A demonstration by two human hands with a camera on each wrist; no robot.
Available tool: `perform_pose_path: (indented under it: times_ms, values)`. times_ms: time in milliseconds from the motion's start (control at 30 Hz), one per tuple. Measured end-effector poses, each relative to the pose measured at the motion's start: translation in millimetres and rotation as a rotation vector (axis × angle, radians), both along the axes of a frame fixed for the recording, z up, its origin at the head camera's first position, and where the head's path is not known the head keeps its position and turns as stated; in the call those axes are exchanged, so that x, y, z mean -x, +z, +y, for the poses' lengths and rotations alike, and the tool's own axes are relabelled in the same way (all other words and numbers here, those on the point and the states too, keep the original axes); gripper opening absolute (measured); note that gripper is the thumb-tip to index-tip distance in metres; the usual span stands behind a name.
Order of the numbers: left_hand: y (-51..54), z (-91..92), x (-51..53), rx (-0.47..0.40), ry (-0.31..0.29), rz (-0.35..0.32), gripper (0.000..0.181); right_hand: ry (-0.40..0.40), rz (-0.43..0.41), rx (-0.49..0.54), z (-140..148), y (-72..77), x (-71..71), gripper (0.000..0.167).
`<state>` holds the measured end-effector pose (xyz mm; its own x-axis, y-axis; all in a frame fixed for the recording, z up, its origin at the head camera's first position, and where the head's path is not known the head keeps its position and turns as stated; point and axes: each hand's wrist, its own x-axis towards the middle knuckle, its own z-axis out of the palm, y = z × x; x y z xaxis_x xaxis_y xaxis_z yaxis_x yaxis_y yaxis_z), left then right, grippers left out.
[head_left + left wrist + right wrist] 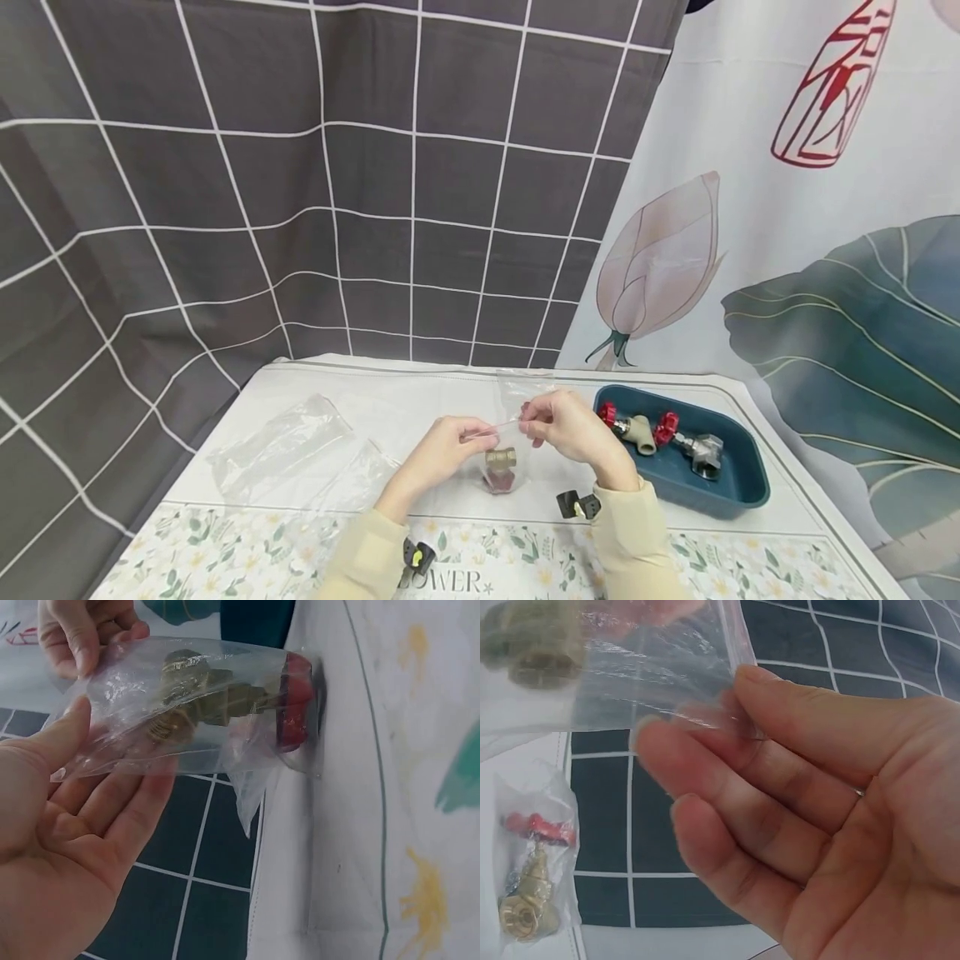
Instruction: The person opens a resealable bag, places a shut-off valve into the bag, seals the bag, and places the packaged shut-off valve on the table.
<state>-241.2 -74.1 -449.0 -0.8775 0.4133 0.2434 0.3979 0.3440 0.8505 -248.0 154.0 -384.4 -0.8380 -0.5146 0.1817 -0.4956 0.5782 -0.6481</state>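
Between both hands hangs a clear plastic bag [217, 750] with a brass valve [500, 459] inside; its red handle [295, 701] is at the bottom, by the table surface. My left hand [448, 454] pinches one side of the bag's mouth between thumb and fingers. The opposite corner of the mouth is pinched by my right hand [802, 780], thumb against forefinger, the other fingers loosely bent. In the right wrist view, another bagged brass valve with a red handle [536, 892] lies on the table; in the head view it is partly hidden behind my right hand.
A dark blue tray [697, 497] at the right holds two valves with red handles, one beige [641, 435] and one silver [706, 456]. Flat clear bags [281, 446] lie on the table's left side. A dark grid curtain [375, 183] hangs behind.
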Motion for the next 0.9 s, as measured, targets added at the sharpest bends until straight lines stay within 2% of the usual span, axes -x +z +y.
perform_pose_path:
  times_ms: [233,567,700,900]
  values:
    - [0.7,-4.3,1.2,0.009,0.027,-0.018,0.027,0.014,-0.030,0.000,5,-0.5,2.2,0.010]
    - [7.2,-13.9,0.6,0.008,0.063,0.092,0.020,-0.015,-0.059,-0.058,11,3.1,-1.9,0.010]
    - [7.0,-12.3,0.3,0.007,0.058,0.110,0.018,0.003,-0.014,-0.113,9,5.2,-3.7,0.004]
    - [5.8,-9.6,0.2,0.016,0.062,0.151,0.015,0.035,0.096,-0.161,-3,4.4,-5.9,0.025]
